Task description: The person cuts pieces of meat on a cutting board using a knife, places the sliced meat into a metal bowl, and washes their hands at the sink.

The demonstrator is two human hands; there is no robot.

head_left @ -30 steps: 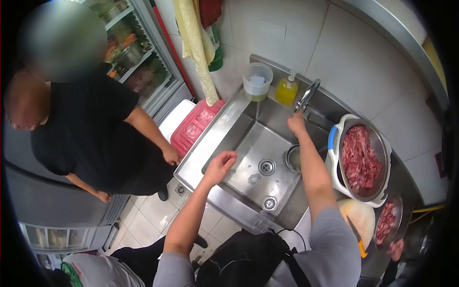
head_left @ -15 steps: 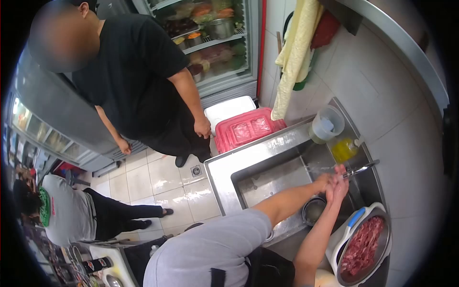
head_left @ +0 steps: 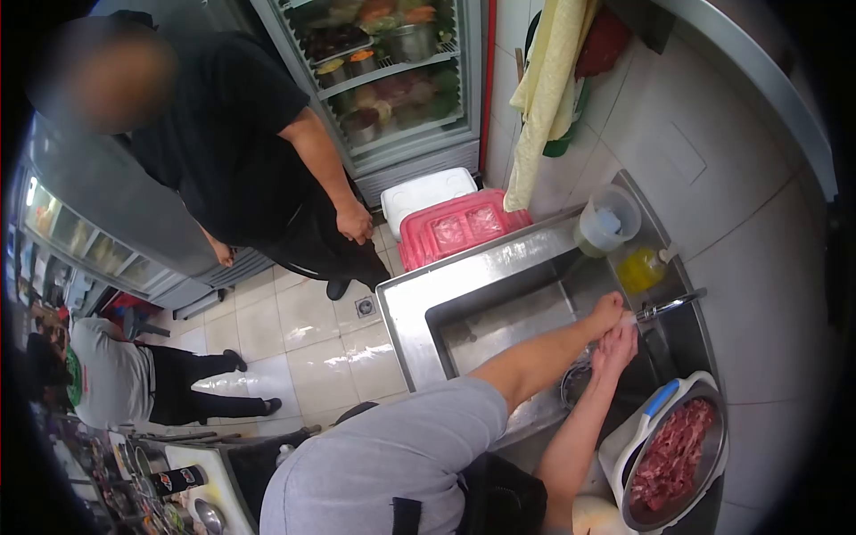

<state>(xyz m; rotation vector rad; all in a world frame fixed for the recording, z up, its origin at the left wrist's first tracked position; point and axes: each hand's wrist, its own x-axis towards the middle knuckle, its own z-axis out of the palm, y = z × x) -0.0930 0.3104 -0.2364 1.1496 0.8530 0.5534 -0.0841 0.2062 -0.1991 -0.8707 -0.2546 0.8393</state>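
The basin [head_left: 504,332] gives room leftward; the faucet [head_left: 673,305] blocks rightward.

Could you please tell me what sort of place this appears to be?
It is probably a commercial kitchen, judging by the metal sink, the large heap of raw meat beside it and the well-stocked upright fridge.

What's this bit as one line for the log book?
left hand: near faucet | right hand: close to left hand | meat: in metal bowl
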